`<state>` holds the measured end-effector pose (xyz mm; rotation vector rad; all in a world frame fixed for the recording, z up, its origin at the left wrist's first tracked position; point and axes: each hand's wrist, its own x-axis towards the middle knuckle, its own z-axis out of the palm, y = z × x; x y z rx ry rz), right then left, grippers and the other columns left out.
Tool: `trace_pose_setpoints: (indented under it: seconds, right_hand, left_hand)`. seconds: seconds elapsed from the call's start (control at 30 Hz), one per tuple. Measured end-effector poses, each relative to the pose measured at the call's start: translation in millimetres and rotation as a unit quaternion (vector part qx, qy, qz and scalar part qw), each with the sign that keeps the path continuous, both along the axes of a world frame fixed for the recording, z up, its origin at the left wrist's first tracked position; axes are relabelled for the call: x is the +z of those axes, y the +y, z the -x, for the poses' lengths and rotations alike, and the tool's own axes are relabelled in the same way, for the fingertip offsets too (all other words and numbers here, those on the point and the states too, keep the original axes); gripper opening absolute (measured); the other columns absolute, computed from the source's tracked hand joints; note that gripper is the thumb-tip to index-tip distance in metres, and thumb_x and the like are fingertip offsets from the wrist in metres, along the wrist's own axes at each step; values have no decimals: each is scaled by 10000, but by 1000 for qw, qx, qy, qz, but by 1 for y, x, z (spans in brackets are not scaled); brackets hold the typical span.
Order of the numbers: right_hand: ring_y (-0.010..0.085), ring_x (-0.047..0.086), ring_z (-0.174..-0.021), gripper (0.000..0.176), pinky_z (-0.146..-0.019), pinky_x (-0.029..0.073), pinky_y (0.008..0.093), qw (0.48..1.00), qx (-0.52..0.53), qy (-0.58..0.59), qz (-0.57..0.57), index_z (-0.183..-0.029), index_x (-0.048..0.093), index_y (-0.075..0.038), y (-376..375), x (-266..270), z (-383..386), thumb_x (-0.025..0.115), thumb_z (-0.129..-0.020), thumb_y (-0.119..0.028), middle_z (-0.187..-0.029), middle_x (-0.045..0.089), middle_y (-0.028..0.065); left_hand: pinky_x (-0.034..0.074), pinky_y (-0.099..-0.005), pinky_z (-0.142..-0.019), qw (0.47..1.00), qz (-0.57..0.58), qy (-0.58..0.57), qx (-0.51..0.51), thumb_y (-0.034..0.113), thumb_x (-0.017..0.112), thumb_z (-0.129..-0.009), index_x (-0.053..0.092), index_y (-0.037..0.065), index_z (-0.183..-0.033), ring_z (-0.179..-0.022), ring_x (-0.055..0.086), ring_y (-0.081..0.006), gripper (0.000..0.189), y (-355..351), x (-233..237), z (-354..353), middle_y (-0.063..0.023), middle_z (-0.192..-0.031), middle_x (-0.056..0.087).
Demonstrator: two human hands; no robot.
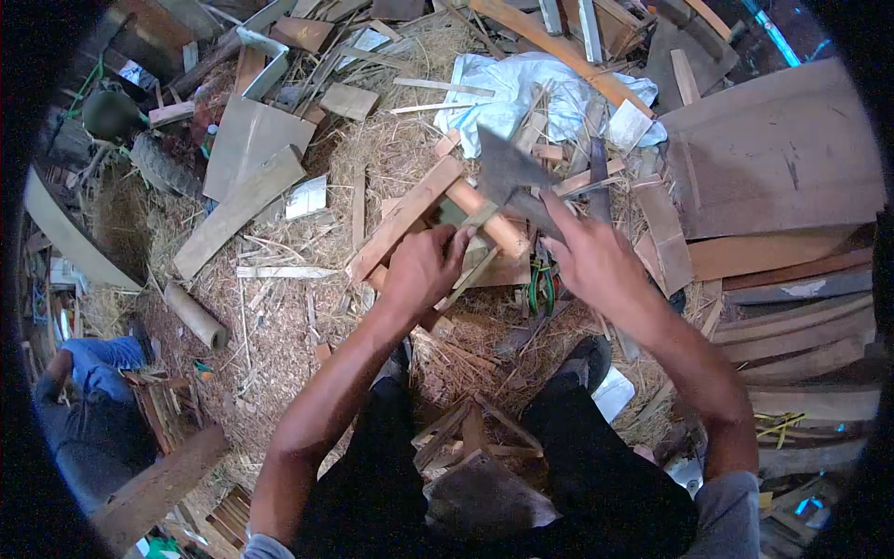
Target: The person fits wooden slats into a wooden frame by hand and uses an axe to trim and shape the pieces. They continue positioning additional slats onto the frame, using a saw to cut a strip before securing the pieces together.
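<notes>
No text, label, brand, number or sign can be read. The dark hatchet blade (504, 170) in the right hand (591, 256) and the wooden strip (479, 222) in the left hand (424, 270) show no legible mark. The white sheet (521, 93) far off and the boards (773, 158) at right show none either.

Daylight, soft and even, coming from above; shadows weak and short. Brightest spot: the white plastic sheet (535, 93), nearly washed out. Straw (279, 326) evenly lit and sharp in mid-frame. Hatchet (507, 172) slightly soft at its edges. Strong fisheye: black ring round the frame, boards (801, 326) at right bow outward. Lower left dim and smeared near the rim.
</notes>
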<state>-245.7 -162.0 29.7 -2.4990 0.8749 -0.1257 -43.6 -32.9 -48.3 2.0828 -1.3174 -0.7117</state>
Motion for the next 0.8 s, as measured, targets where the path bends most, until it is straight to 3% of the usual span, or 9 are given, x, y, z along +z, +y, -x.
trace_pose_setpoints:
  seconds: [0.07,0.17,0.2,0.3,0.43,0.47,0.53,0.67,0.8]
  right_hand:
    - [435,639,-931,488,-799,510,467,999,-16,-16,-41,-1335,478,-10,-6,1,-2,641,-899,-156,-986,650,267]
    - [441,641,-948,487,-826,506,456,988,-57,-126,-74,-1310,483,11,-2,-29,14,655,-892,-169,-984,649,274]
    - [458,633,-945,475,-830,504,463,989,-64,-125,-50,-1293,485,20,0,-42,24,650,-892,-173,-993,648,281]
    - [465,625,-981,502,-832,499,482,984,-125,-83,-99,-1263,491,47,5,-89,60,670,-876,-216,-1034,644,299]
    - [433,646,-951,524,-828,503,460,977,-157,-26,-144,-1258,500,46,23,-160,108,701,-850,-216,-1015,646,290]
    - [419,658,-931,525,-823,505,448,975,-159,-22,-154,-1253,506,45,29,-171,114,711,-841,-207,-997,650,283]
    - [434,638,-967,505,-834,501,450,972,-176,12,-157,-1240,514,49,38,-181,116,705,-846,-203,-1028,641,272]
    - [445,591,-1062,463,-874,488,451,984,-132,-62,100,-1241,532,36,52,-169,96,685,-868,-191,-1135,597,240]
    - [380,560,-1138,479,-934,485,425,986,-19,-164,1,-1275,512,12,72,-117,53,683,-862,-160,-1222,543,230]
  left_hand:
    - [465,-517,-623,1000,5,-7,-1,419,481,-990,627,-3,-797,-625,591,-458,486,-2,0,-3,-260,-656,597]
    - [490,-398,-649,997,-38,69,-23,400,483,-1004,677,-22,-988,-646,615,-253,465,1,-5,-17,-159,-759,671]
    - [509,-365,-735,974,-107,198,16,437,440,-1019,660,-32,-1066,-773,632,-207,520,1,12,-20,-114,-872,689]
    - [499,-365,-676,982,38,187,-12,390,395,-1038,643,-26,-1061,-711,649,-223,484,12,15,-29,-183,-796,674]
    - [525,-379,-828,992,65,76,-74,292,575,-957,609,-17,-1163,-911,683,-326,373,33,34,-29,-195,-983,692]
    - [511,-386,-892,991,13,75,-112,248,684,-890,536,56,-1321,-1036,664,-268,495,40,31,-32,-188,-1127,671]
    - [515,-399,-896,991,20,10,-133,245,716,-861,497,68,-1356,-1050,657,-309,570,44,30,-25,-193,-1135,665]
    - [520,-428,-899,988,26,-54,-141,270,778,-793,436,49,-1397,-1048,647,-360,729,45,20,-19,-195,-1154,648]
    - [525,-433,-884,985,31,-64,-158,298,786,-781,452,23,-1379,-1037,646,-363,738,43,19,-23,-204,-1167,636]
